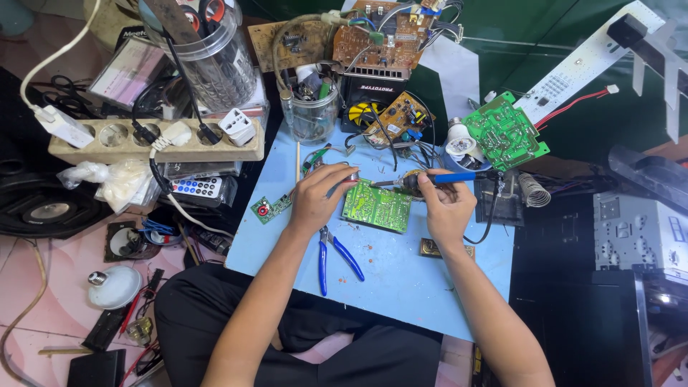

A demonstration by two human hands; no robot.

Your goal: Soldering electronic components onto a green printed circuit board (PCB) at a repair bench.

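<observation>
Right hand gripping blue-handled soldering iron, left hand pinching thin solder wire over flat green circuit board mid blue board; hot tip slipping could burn fingers.

1. A flat packet with a shiny pinkish-white face and dark edge lay at the upper left, behind the power strip.
2. A crumpled clear plastic bag sat left of the blue board, just below the strip.
3. A black box with a pale label strip stood at the board's far edge.
</observation>
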